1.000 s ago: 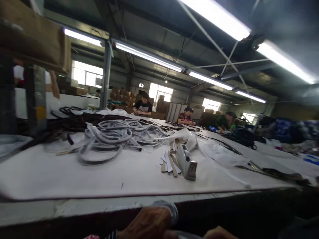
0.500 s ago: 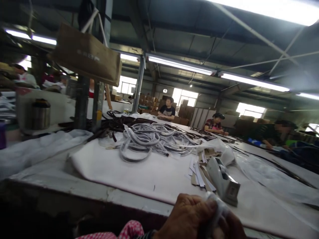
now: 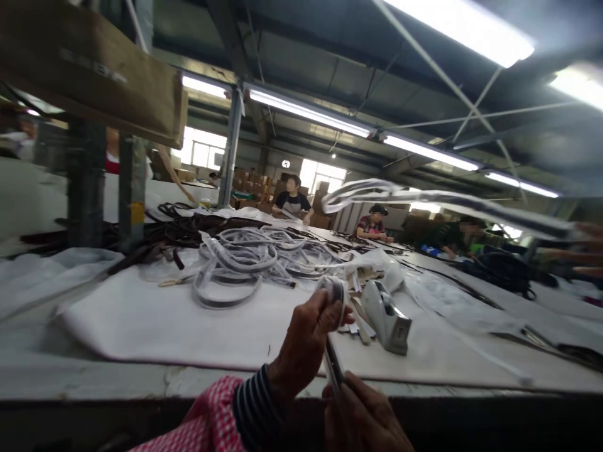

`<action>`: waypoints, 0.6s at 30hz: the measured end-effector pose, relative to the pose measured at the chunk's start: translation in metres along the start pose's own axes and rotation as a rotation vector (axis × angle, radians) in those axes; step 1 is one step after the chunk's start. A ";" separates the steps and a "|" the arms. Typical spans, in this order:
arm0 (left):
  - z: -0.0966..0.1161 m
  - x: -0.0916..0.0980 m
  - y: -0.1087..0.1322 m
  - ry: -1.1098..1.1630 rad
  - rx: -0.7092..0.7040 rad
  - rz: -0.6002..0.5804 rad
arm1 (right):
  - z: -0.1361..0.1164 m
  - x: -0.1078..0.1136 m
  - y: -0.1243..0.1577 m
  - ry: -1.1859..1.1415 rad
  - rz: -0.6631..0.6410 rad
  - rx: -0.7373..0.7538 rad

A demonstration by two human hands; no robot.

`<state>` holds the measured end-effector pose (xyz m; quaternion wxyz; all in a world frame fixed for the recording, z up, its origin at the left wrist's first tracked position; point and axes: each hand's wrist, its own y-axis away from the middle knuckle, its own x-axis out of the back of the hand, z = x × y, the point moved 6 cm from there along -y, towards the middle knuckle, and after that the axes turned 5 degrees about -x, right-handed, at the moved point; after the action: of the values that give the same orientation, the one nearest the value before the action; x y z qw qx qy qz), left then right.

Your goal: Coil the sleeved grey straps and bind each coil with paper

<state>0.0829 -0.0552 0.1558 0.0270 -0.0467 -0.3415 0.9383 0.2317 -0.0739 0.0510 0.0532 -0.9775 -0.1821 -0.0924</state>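
My left hand (image 3: 301, 336) grips the coiled end of a dark belt (image 3: 335, 361) sleeved in clear plastic, just above the table's front edge. Below it, my right hand (image 3: 365, 411) is closed around the lower length of the same belt, which runs between the two hands. Beyond my hands lies a pile of coiled grey belts (image 3: 235, 251) in clear plastic. A grey tape dispenser (image 3: 389, 320) stands just right of my left hand, with paper strips (image 3: 362, 323) beside it.
At the right edge, another person's blurred hand (image 3: 586, 248) holds a plastic-sleeved belt (image 3: 471, 207) stretched through the air. Dark brown straps (image 3: 198, 229) lie behind the pile. A tan bag (image 3: 94, 69) hangs by metal posts (image 3: 132, 194) at left. Several people work across the table.
The view has swung right. My hands have moved apart, and a length of belt now shows between them. Another person's hand with a belt has come in at the right.
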 end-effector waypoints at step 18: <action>-0.031 0.009 0.022 -1.071 -0.249 -0.817 | -0.069 0.039 -0.036 0.491 -0.289 0.057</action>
<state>0.0768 -0.0516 0.1171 0.2007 0.5539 -0.4034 0.7001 0.2433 -0.0366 0.1285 0.1097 -0.8878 -0.3037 -0.3279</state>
